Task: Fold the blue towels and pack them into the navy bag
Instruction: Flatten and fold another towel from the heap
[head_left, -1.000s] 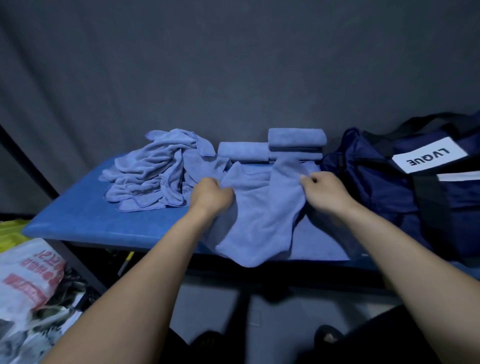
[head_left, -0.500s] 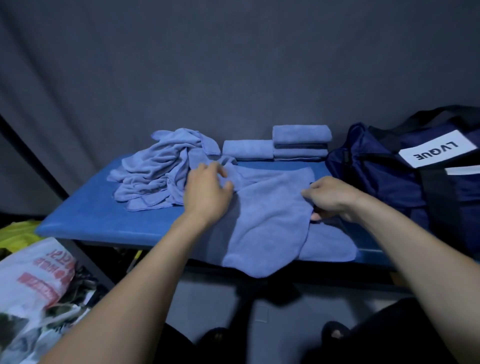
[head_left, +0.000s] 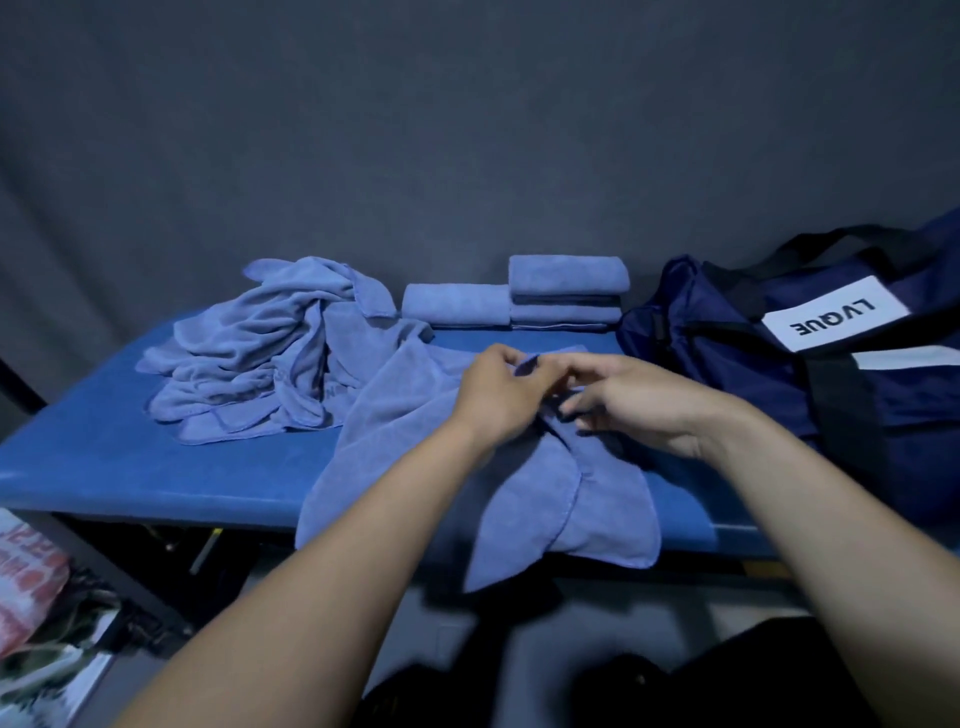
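pinching one blue towel (head_left: 405, 447) at its corner, both hands, left (head_left: 496, 389) and right (head_left: 631, 397), on the table (head_left: 130, 467).

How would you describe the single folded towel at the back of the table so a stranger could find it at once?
Start at the blue padded table and look along its far edge, between the rumpled heap of blue towels and the navy bag. The single folded blue towel lies there alone, beside a taller stack of folded blue towels.

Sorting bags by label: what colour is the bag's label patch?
White with black lettering, on the navy bag's label, head view.
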